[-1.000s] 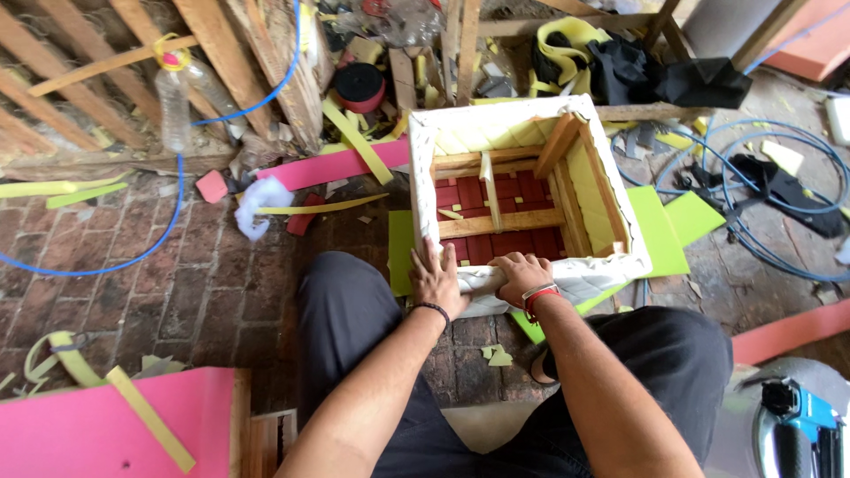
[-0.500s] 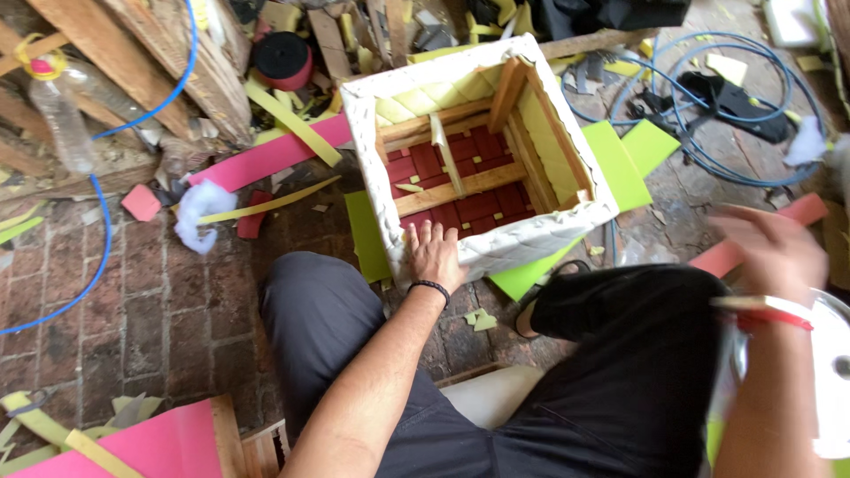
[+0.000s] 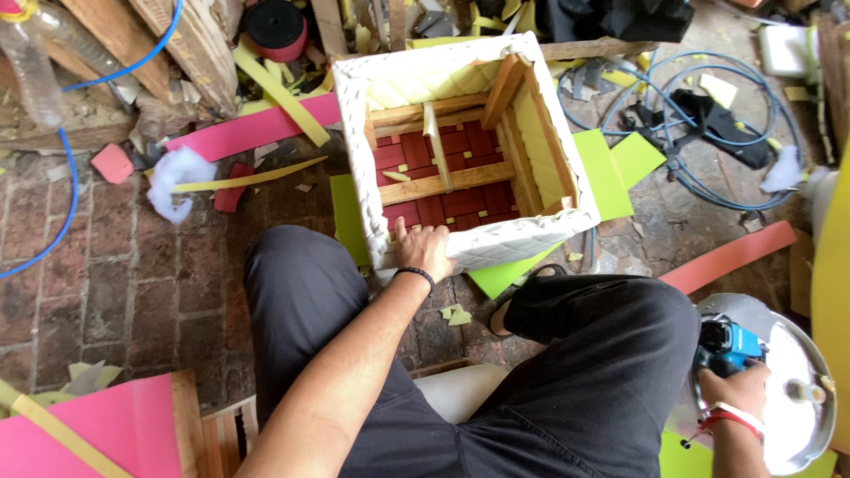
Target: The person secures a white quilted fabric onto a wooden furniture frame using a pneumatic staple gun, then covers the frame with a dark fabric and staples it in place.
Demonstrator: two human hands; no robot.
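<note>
Padded box (image 3: 460, 150): on brick floor, just ahead of knees, open side up | Left hand (image 3: 423, 250): fingers spread flat on near white quilted wall, steadying, not clamped | Right hand (image 3: 735, 389): well right of box, closed on blue tool (image 3: 722, 343) beside metal dish (image 3: 797, 416) | Handling: likely light, stiff wooden frame, soft skin; hold by rim battens.

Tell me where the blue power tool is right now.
In the head view, the blue power tool is at the lower right, gripped in the right hand, beside the person's right thigh and over a round metal lid.
</note>
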